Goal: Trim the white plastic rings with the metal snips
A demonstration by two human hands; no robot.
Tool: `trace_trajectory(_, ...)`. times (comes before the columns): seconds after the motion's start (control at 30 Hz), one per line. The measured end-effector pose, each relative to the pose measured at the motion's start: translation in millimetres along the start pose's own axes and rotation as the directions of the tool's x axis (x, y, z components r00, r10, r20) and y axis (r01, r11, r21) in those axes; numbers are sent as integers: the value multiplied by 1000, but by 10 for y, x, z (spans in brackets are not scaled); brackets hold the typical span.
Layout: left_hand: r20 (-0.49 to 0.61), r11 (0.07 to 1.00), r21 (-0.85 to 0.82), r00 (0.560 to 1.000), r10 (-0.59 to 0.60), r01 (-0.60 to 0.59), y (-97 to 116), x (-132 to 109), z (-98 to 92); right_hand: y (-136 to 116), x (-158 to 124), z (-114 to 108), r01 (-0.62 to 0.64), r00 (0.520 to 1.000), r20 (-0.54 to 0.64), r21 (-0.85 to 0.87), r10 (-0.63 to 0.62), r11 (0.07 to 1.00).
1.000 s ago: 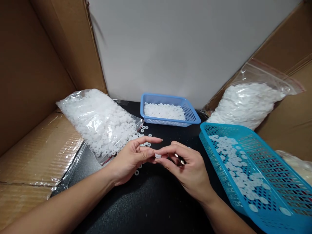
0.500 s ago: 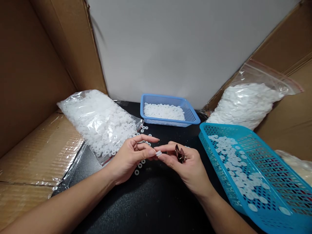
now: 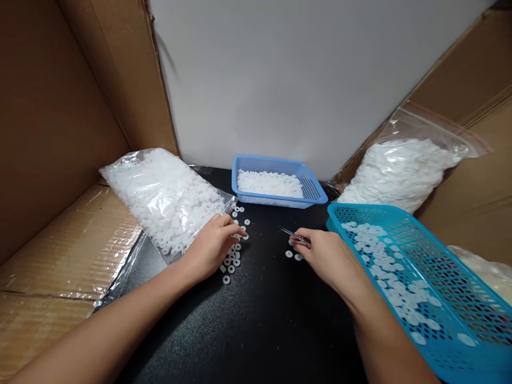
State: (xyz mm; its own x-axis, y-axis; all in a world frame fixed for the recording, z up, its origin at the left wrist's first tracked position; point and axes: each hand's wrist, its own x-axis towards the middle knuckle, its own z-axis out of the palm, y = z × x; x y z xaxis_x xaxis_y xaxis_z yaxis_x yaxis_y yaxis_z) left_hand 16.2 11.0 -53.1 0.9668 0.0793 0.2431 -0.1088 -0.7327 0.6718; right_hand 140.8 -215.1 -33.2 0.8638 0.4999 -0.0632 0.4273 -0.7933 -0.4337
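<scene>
Head view, white rings [image 3: 237, 262] on black tabletop [image 3: 260, 320], grey wall [image 3: 280, 80], cardboard [image 3: 84, 80]

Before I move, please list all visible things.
Panel: 1, greyish-white, back.
Cardboard: uncounted, brown, both sides.
Table: 1, black, centre.
Small basket: 1, blue, back centre.
Small pieces: many, white, in small basket.
Large basket: 1, turquoise, right.
Flat discs: many, white, in large basket.
Left bag: 1, clear, white-filled, left.
Right bag: 1, clear, white-filled, back right.
Cropped bag: 1, pale, right edge.
Loose rings: many, white, on table.
Metal tool: 1, silvery, centre-right.
Left hand: 1, over loose rings.
Right hand: 1, holding metal tool.
</scene>
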Motion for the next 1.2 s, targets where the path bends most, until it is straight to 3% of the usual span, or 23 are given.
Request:
trace_trajectory(0.23, 70, 993, 105, 997, 43, -51, 56, -5, -17, 58, 17, 23, -38, 992, -121, -52, 31, 998)
trace_trajectory(0.37, 37, 1000, -2, 999, 8, -8, 144, -1, -66, -100, -21, 42, 131, 981, -157, 104, -113, 986)
trace_trajectory(0.53, 21, 956, -277, 996, -91, 93, 210, -5, -41, -379, -191, 155, 390, 921, -143, 364, -363, 846)
trace_trajectory(0.6, 52, 864, -479, 988, -145, 152, 247, -18, -20, -437, -255, 207, 467, 880, -186, 499, -436, 730)
trace_trajectory(0.67, 97, 666, -713, 972, -214, 218, 293, -34, -3, -466, -295, 239, 511, 853, -239, 564, -464, 648)
trace_trajectory(0.73, 143, 457, -853, 955, -261, 253, 340, -47, 9, -480, -314, 245, 525, 846, -274, 571, -457, 631)
trace_trajectory(0.77, 153, 404, -878, 951, -270, 256, 361, -51, 12, -485, -317, 239, 522, 849, -282, 576, -447, 629)
trace_trajectory(0.97, 159, 302, -922, 948, -276, 243, 427, -61, 0, -501, -328, 193, 420, 897, -224, 697, -381, 581)
trace_trajectory(1.2, 185, 256, -932, 945, -269, 256, 428, -74, 3, -505, -364, 172, 471, 876, -309, 710, -370, 524)
